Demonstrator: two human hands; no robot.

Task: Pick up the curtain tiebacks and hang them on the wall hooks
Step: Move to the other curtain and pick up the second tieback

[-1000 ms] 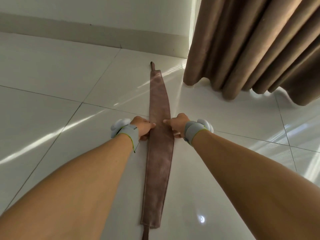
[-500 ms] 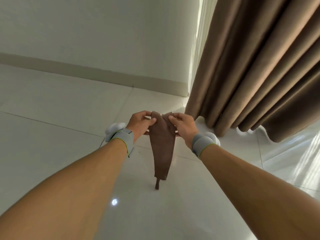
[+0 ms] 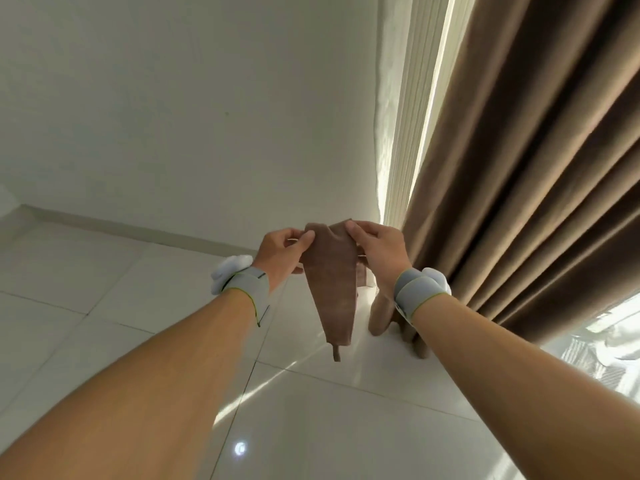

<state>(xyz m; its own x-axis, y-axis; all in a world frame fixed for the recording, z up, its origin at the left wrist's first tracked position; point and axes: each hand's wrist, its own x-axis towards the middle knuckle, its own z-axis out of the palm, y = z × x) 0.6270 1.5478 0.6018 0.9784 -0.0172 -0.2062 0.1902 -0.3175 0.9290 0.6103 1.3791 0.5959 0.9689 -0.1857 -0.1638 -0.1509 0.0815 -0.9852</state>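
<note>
Both hands held one tieback [image 3: 332, 292] up in front of the person, folded at its middle, clear of the floor [image 3: 311, 427] and just left of the curtain [image 3: 519, 185]. The left hand [image 3: 282, 254] pinched the left corner of the fold between thumb and fingers [image 3: 308, 237]; the right hand [image 3: 379, 251] pinched the right corner the same way, fingers closed on cloth. No hook showed anywhere on the wall [image 3: 190, 116], so it lay out of view.

To do this carry well, I judged the pinch should stay firm at both corners — the strip was limp and would slide out of a loose hold. The end loop is probably what a hook takes, so one hand would likely need to walk along the strip to it. Keeping the hanging end off the curtain folds would help avoid a snag.

The tieback was a brown woven band, matte, slightly napped, wide at the fold and tapering down to a narrow tab [image 3: 336, 353] at its lower end. The curtain was a heavier taupe cloth in deep vertical pleats. The floor was glossy pale tile with thin grout lines — it caught streaks of light. Grey wristbands [image 3: 414, 289] sat on both wrists.
</note>
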